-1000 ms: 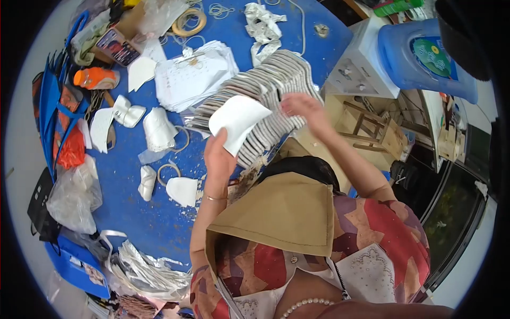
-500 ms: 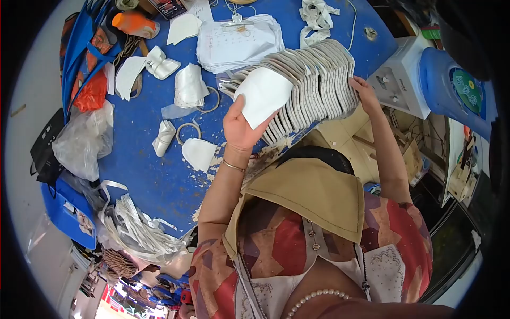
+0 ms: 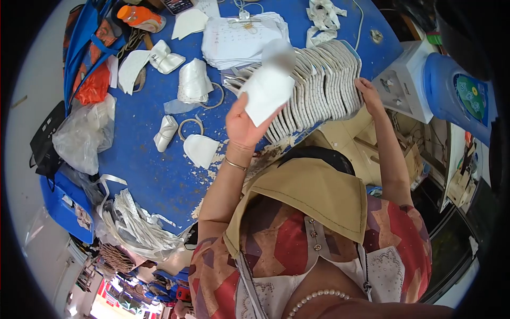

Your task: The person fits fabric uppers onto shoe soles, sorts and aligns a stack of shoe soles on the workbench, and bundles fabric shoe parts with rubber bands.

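Observation:
My left hand (image 3: 243, 123) is closed on the lower edge of a smooth white cut piece (image 3: 265, 93), thumb on its face. The piece lies over the left part of a long row of white padded pieces (image 3: 321, 85), packed on edge; a blurred patch covers its top. My right hand (image 3: 368, 95) presses its fingers against the right end of that row, near the table's front edge. Several loose white pieces lie left of my left hand: a rounded one (image 3: 202, 150), a small roll (image 3: 166, 133) and a larger roll (image 3: 193, 81).
The blue table (image 3: 143, 159) has worn, flaking paint at its front edge. A clipboard of papers (image 3: 244, 40) lies behind the row. An orange-capped bottle (image 3: 141, 18), plastic bag (image 3: 87, 130) and bundle of white strips (image 3: 135, 223) are left. A blue jug (image 3: 457, 90) stands right.
The view has shifted slightly, so the table items sit a little further right. Both hands keep their hold, and the white piece in my left hand has barely moved.

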The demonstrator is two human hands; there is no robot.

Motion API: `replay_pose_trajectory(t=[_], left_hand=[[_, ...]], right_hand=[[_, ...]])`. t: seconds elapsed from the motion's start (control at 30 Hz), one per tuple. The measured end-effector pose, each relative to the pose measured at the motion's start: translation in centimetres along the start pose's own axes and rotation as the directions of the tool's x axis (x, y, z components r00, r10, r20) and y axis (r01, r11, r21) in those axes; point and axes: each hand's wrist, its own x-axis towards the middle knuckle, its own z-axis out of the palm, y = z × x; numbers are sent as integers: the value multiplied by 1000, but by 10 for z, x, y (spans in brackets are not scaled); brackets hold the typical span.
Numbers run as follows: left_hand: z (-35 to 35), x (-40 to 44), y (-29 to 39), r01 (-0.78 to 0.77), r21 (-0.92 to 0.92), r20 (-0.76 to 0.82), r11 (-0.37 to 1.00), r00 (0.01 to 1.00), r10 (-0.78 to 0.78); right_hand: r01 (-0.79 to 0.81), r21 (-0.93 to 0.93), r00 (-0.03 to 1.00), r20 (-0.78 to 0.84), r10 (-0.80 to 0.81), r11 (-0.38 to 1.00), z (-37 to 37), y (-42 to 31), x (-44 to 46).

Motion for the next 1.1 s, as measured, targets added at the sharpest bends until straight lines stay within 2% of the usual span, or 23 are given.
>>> replay_pose_trajectory(t=[0.07, 0.13, 0.17, 0.23, 0.3, 0.47, 0.57, 0.77, 0.93, 1.1], left_hand=[[-4, 2, -4, 0, 105, -74, 995, 997, 8], [-8, 1, -9, 47, 113, -27, 992, 999, -45], [-9, 1, -11, -2, 121, -34, 993, 999, 6], [-12, -1, -13, 59, 79, -45, 995, 997, -56], [-9, -6, -14, 41, -10, -3, 999, 999, -41], [-22, -27, -10, -30, -40, -33, 999, 999, 29], [-37, -41, -11, -52, -28, -89, 998, 995, 49], [-63, -60, -6, -85, -66, -102, 994, 992, 78], [-54, -70, 19, -130, -39, -71, 991, 989, 127], [-34, -47, 55, -208, -35, 65, 977, 976, 210]], right_hand=[[21, -7, 999, 24, -21, 1000, 3, 1, -4], [40, -24, 996, 76, -38, 999, 8, 0, -6], [48, -36, 991, 123, -43, 998, 10, 0, -7], [59, -60, 973, 225, -44, 996, 11, 2, -18], [73, -92, 953, 299, -43, 993, 2, 2, -12], [118, -161, 920, 389, -47, 980, 7, 2, -5], [137, -192, 912, 407, -48, 972, 12, 1, 2], [172, -236, 906, 418, -60, 956, 14, 0, 11], [198, -262, 913, 399, -80, 945, 11, 1, 12], [239, -265, 931, 335, -143, 934, 10, 0, 8]])
